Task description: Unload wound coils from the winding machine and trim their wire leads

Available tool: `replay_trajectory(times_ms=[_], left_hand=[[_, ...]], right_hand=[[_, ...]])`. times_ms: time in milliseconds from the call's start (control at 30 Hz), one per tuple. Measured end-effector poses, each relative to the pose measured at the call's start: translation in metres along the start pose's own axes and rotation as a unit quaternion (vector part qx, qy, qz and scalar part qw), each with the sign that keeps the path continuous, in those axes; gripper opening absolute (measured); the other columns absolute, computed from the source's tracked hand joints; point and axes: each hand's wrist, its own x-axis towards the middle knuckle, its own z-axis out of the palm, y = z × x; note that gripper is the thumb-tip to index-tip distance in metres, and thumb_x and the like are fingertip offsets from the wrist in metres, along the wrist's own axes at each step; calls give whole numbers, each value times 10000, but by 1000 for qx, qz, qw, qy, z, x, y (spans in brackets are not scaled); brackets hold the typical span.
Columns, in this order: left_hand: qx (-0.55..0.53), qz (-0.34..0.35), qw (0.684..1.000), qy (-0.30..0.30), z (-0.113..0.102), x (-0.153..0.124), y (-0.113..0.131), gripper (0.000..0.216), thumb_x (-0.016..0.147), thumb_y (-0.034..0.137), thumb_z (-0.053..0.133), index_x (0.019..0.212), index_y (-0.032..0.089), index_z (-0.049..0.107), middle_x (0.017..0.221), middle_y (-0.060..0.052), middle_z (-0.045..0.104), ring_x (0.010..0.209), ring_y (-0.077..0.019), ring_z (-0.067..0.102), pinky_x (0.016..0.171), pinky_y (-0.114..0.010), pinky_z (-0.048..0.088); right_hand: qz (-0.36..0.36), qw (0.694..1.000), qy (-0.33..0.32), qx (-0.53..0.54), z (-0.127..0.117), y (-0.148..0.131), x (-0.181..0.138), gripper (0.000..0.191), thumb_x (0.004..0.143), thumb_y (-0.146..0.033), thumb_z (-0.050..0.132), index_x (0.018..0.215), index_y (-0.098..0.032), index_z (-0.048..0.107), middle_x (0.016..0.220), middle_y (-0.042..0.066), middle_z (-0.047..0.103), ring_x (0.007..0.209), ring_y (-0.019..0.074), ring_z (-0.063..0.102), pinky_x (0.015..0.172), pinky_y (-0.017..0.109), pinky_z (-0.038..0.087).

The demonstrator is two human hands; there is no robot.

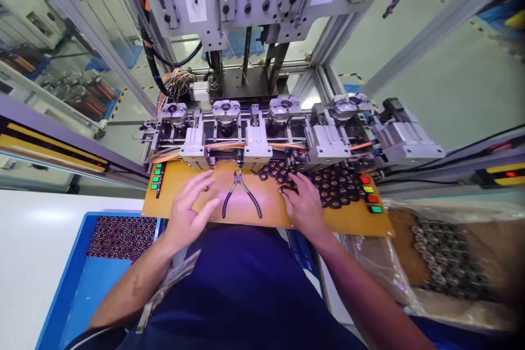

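Note:
My left hand [191,210] hovers over the left half of the orange board [250,213], thumb and fingers spread apart. A small dark reddish piece [205,188] shows between its thumb and fingertips, apparently not gripped. Between my hands lies a pair of cutting pliers [238,179], jaws pointing away and dark handles spread towards me. The thumb and fingers of my right hand [305,205] are curled around a black ring-shaped part [283,190], partly hidden by them. Beside that hand, many similar black round parts [336,188] with copper-coloured centres cover the board's right side.
Behind the board stands a row of metal fixtures [283,109] under a large machine plate [246,0]. Green buttons [156,179] and coloured buttons [371,198] flank the board. A blue tray [77,279] holds small parts at left; a plastic-lined box [402,229] holds metal rings at right.

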Motion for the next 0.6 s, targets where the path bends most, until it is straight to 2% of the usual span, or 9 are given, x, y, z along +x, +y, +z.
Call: replay_trajectory(times_ms=[100, 167, 267, 367, 467, 533, 600], left_hand=[[-121, -50, 989, -73, 12, -8, 10, 310, 894, 305, 641, 1181, 193, 671, 1146, -114, 741, 1050, -236, 708, 939, -403, 579], [-234, -74, 962, -116, 15, -7, 17, 365, 893, 321, 644, 1229, 178, 654, 1081, -112, 763, 928, -216, 740, 847, -361, 609], [-342, -98, 929, -100, 12, -6, 25, 379, 880, 348, 667, 1209, 158, 674, 1060, -116, 773, 893, -213, 752, 796, -322, 616], [-295, -74, 952, -34, 3, -7, 27, 335, 855, 315, 705, 1149, 155, 704, 1047, -106, 778, 913, -207, 749, 836, -312, 605], [-178, 13, 984, 27, -5, -8, 25, 311, 825, 241, 738, 1123, 159, 710, 999, -92, 780, 880, -184, 737, 830, -299, 594], [-133, 57, 988, 56, -9, -7, 23, 272, 837, 206, 720, 1106, 165, 712, 996, -92, 770, 897, -180, 726, 825, -300, 590], [-127, 69, 987, 72, -10, -6, 20, 268, 850, 203, 703, 1117, 174, 704, 1028, -97, 759, 935, -185, 719, 837, -312, 590]], right_hand=[[-40, 996, -8, 80, -12, -49, 9, 130, 913, -216, 573, 927, -225, 702, 1290, 126, 616, 1180, 294, 606, 965, 549, 545], [-64, 985, -23, 161, -20, -87, 18, 128, 908, -191, 592, 964, -258, 686, 1323, 103, 601, 1108, 258, 650, 869, 471, 605], [-80, 951, -23, 298, -26, -129, 32, 229, 865, -119, 636, 989, -303, 692, 1300, 85, 619, 1116, 270, 648, 879, 492, 601], [-88, 930, -50, 352, -23, -146, 44, 267, 863, -105, 631, 1008, -318, 704, 1269, 76, 637, 1141, 269, 635, 901, 491, 590], [-80, 917, -97, 379, -17, -149, 52, 254, 888, -128, 606, 1039, -306, 706, 1255, 80, 643, 1141, 253, 637, 935, 467, 577], [-70, 913, -110, 386, -14, -150, 56, 231, 895, -137, 607, 1023, -298, 712, 1224, 80, 656, 1129, 241, 643, 954, 451, 568], [-62, 910, -117, 394, -12, -151, 59, 213, 895, -136, 613, 991, -293, 720, 1192, 75, 665, 1112, 227, 649, 945, 422, 570]])
